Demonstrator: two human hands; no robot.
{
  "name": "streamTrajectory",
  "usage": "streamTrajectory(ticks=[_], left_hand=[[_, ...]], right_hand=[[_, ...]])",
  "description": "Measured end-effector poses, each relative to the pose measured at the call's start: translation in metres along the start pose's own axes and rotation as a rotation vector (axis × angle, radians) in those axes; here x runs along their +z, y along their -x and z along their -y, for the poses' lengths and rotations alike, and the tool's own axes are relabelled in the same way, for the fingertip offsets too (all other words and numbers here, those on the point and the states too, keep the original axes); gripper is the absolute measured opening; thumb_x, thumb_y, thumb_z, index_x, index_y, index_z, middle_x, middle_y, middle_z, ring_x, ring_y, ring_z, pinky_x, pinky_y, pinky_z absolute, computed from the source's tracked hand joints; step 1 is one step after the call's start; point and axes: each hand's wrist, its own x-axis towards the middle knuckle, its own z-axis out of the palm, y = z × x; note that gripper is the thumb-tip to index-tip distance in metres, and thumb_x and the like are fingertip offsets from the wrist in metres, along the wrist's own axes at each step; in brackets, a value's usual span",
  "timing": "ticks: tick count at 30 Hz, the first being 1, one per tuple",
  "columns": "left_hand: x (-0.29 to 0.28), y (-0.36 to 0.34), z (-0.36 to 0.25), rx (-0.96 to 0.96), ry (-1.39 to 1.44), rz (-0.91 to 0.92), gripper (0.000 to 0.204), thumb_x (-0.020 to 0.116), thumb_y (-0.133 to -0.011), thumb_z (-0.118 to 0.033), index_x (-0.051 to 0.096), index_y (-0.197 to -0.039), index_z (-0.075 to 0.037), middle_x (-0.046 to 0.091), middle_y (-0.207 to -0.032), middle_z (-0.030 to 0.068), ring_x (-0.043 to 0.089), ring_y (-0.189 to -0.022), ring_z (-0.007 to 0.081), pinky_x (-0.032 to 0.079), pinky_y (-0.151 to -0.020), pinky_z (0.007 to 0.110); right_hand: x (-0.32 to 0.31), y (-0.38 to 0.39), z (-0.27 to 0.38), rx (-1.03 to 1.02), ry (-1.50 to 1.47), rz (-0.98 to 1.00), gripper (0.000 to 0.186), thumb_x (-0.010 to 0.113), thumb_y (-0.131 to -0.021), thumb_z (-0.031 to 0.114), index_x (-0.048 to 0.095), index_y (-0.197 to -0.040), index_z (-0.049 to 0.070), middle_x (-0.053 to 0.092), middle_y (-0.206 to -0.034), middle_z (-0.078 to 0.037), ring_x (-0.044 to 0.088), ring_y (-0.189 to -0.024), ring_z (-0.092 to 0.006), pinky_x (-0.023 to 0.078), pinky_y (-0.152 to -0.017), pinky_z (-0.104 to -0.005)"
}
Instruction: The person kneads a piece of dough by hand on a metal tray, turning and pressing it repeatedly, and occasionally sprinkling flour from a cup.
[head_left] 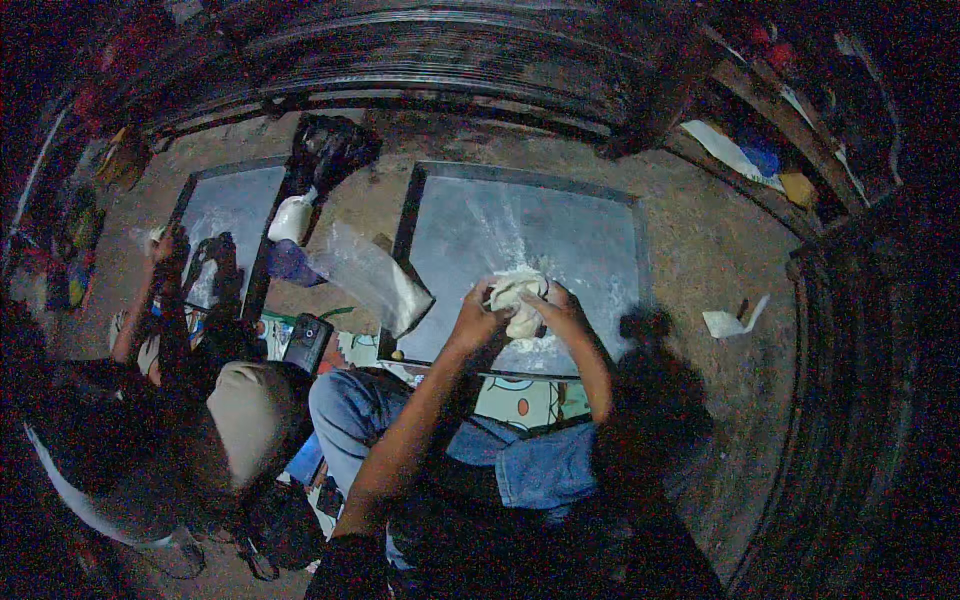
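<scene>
A lump of pale, soft dough (pixel 522 318) sits between my two hands over a large grey tray (pixel 450 220). My left hand (pixel 480 318) grips its left side, fingers curled round it. From the right, my right hand (pixel 562 308) is closed on the same lump, with the thumb pressed on top. White flour is scattered on the tray around the dough and streaks away toward the far side. The undersides of both hands are hidden.
Left of my tray lie a clear plastic bag with white powder (pixel 408 305), a white packet (pixel 290 220) and a black plastic bag (pixel 333 150). A person's hand (pixel 165 245) works at a second tray (pixel 235 185). A phone (pixel 308 342) lies nearby; a paper scrap (pixel 728 322) rests at right.
</scene>
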Motion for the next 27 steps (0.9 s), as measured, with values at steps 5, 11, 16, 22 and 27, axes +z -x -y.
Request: streamTrajectory(ticks=[5, 11, 16, 22, 27], left_hand=[[-0.001, 0.013, -0.010, -0.137, 0.075, -0.011, 0.039, 0.063, -0.077, -0.002, 0.052, -0.115, 0.000, 0.061, -0.099, 0.0098, 0.059, -0.088, 0.0174, 0.050, -0.073, 0.030], [-0.012, 0.009, 0.019, 0.143, -0.371, -0.159, 0.031, 0.068, -0.069, -0.006, 0.057, -0.096, 0.003, 0.064, -0.085, 0.0143, 0.062, -0.075, 0.0224, 0.049, -0.068, 0.034], [-0.003, 0.013, 0.023, 0.033, -0.622, -0.051, 0.020, 0.063, -0.072, -0.010, 0.058, -0.085, 0.004, 0.062, -0.074, 0.0216, 0.062, -0.070, 0.0373, 0.049, -0.062, 0.041], [-0.002, 0.018, 0.007, 0.166, -1.039, -0.098, 0.015, 0.059, -0.075, -0.016, 0.064, -0.082, -0.003, 0.062, -0.074, 0.0216, 0.061, -0.073, 0.0386, 0.050, -0.066, 0.046], [-0.018, 0.014, 0.027, 0.266, -1.001, -0.145, 0.016, 0.056, -0.080, -0.018, 0.061, -0.079, -0.002, 0.060, -0.077, 0.0211, 0.059, -0.075, 0.0402, 0.048, -0.067, 0.046]], right_hand=[[0.015, 0.004, -0.025, 0.102, 0.026, -0.085, 0.043, 0.069, -0.078, 0.022, 0.058, -0.115, 0.003, 0.065, -0.097, -0.007, 0.060, -0.084, -0.0145, 0.047, -0.075, -0.0282], [0.012, 0.021, 0.025, 0.081, 0.155, -0.088, 0.049, 0.071, -0.075, 0.025, 0.055, -0.116, 0.004, 0.064, -0.100, -0.014, 0.063, -0.088, -0.0251, 0.048, -0.077, -0.0339], [0.008, 0.029, -0.006, 0.082, 0.552, -0.077, 0.053, 0.068, -0.076, 0.022, 0.049, -0.121, 0.001, 0.057, -0.113, -0.021, 0.057, -0.102, -0.0349, 0.045, -0.087, -0.0410], [0.025, 0.044, -0.015, -0.244, 0.748, -0.048, 0.062, 0.062, -0.074, 0.013, 0.039, -0.131, 0.001, 0.043, -0.132, -0.022, 0.040, -0.122, -0.0380, 0.035, -0.101, -0.0428], [0.063, 0.046, -0.032, -0.298, 0.932, 0.070, 0.079, 0.056, -0.085, 0.037, 0.013, -0.146, 0.011, 0.000, -0.150, -0.022, 0.001, -0.137, -0.0446, 0.018, -0.108, -0.0548]])
